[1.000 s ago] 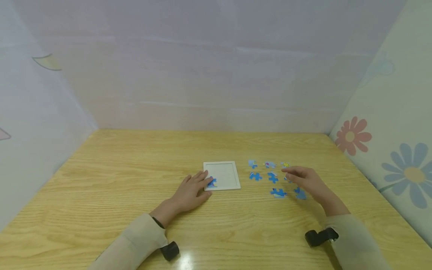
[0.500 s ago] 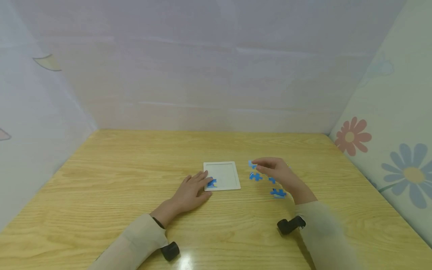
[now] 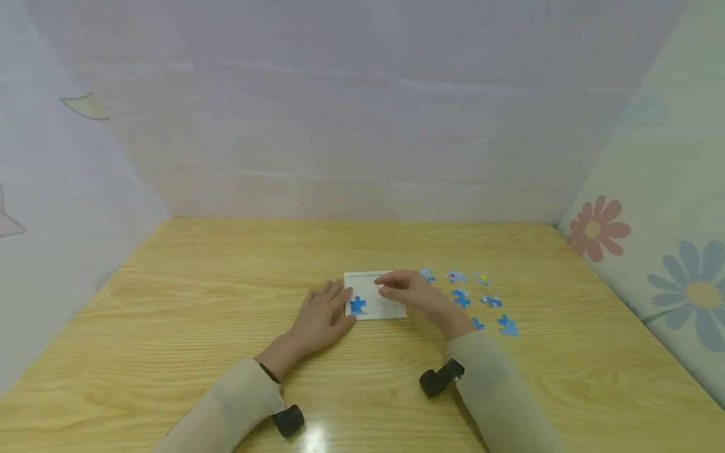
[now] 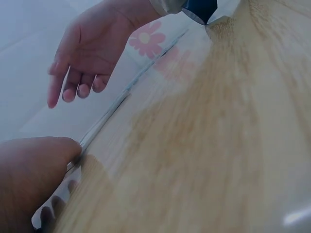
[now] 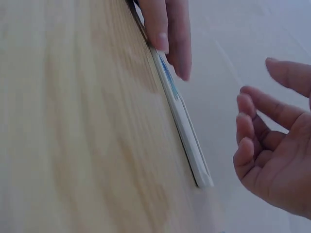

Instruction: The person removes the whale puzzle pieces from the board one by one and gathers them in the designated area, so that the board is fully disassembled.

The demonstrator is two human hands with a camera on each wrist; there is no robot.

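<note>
Just below right hand (image 3: 409,290): tray (image 3: 391,307)

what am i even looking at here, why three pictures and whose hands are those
One person sits at a wooden table wearing three cameras: one on the head looking down, one on each wrist looking along the tabletop. The left hand rests flat on the edge of a white puzzle tray, beside a blue piece already in it. The right hand hovers over the tray with fingers loosely curled; whether it holds a piece cannot be seen. Loose puzzle pieces lie to the right.
</note>
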